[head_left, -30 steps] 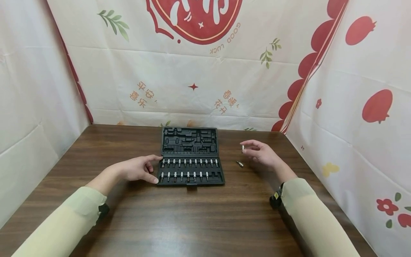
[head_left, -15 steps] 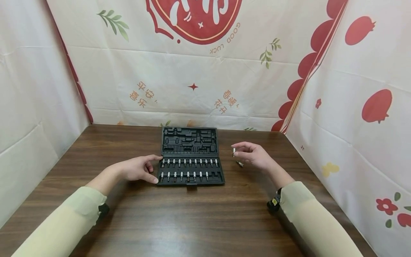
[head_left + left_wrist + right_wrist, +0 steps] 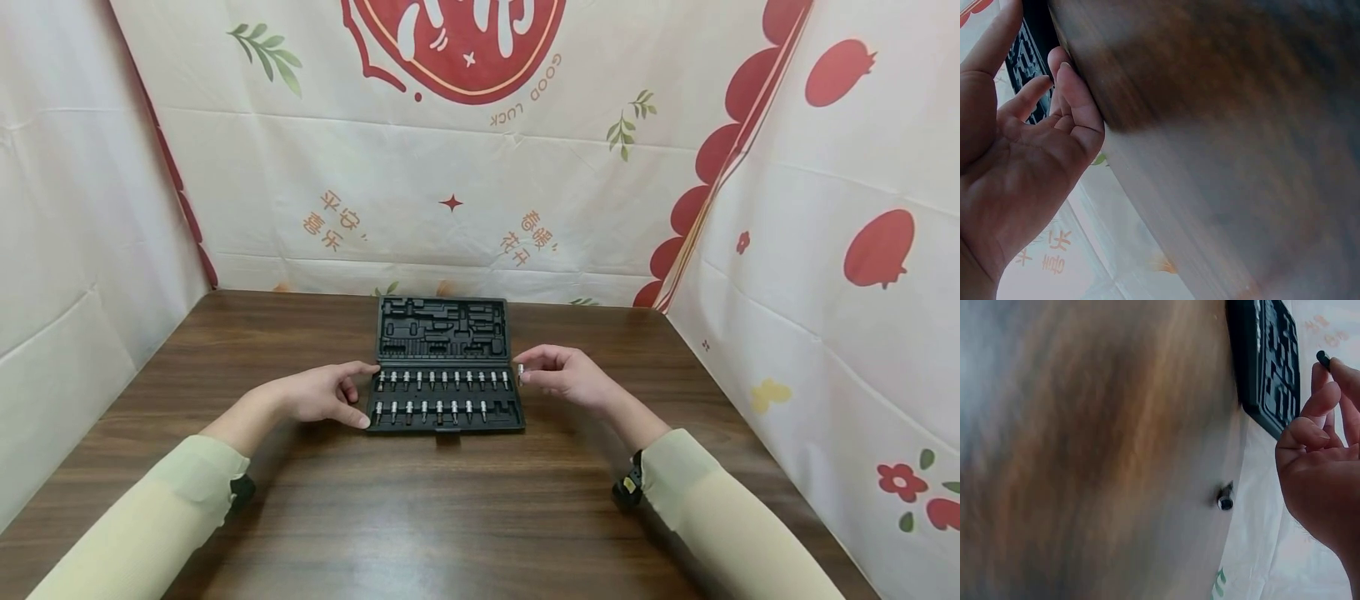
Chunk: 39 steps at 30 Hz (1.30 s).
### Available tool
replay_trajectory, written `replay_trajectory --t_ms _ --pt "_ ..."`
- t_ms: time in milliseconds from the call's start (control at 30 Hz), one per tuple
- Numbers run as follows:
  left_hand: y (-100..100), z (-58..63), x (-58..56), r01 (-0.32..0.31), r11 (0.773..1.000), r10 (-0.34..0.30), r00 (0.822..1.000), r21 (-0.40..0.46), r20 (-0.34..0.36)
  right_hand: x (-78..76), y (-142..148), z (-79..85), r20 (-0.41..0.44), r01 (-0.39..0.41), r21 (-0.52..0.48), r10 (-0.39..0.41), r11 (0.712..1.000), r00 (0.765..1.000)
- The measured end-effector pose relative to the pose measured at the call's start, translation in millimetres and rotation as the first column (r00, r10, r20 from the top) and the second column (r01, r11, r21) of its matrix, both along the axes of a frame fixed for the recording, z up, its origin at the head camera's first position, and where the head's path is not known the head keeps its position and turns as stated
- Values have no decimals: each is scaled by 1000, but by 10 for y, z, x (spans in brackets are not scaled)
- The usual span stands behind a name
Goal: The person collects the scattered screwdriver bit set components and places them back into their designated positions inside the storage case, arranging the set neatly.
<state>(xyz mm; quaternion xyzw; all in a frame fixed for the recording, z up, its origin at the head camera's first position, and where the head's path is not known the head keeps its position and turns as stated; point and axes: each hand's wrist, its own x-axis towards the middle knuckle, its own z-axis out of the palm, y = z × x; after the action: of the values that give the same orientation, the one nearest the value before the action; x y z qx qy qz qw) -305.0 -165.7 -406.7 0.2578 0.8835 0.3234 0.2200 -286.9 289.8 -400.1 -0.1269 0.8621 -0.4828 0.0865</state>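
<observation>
A black plastic tool case lies opened flat on the table, with two rows of silver bit sockets in its near half. My left hand rests along the case's left side, thumb at the front corner and index finger near the hinge; its other fingers bend loosely. Between thumb and index finger, my right hand pinches a small bit socket just off the case's right edge; its dark tip shows in the right wrist view. Another bit socket lies on the table, hidden by the right hand in the head view.
The brown wooden table extends around the case. Behind it and at both sides hang white printed cloths. At the front row's right end, some slots hold no socket. The moulded lid lies toward the back.
My right hand has moved left and a little nearer, carrying the pinched bit socket to the case's right edge. It now covers the loose socket in the head view. The left hand stays put.
</observation>
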Motion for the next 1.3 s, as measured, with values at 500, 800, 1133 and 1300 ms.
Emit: replay_trajectory --t_ms 500,800,1133,1300 --pt "-1 10 8 -1 1000 1 1000 -4 -4 52 -189 -99 47 -71 10 70 997 996" --pt "0 11 5 2 1000 -2 1000 -11 -7 50 -218 -107 67 -97 63 93 993 993" --pt "-7 11 4 5 1000 -5 1000 -4 -4 23 -278 -128 49 -136 167 130 976 990" --pt "-7 9 3 8 1000 -8 1000 -5 -7 25 -329 -133 45 -111 210 104 971 994"
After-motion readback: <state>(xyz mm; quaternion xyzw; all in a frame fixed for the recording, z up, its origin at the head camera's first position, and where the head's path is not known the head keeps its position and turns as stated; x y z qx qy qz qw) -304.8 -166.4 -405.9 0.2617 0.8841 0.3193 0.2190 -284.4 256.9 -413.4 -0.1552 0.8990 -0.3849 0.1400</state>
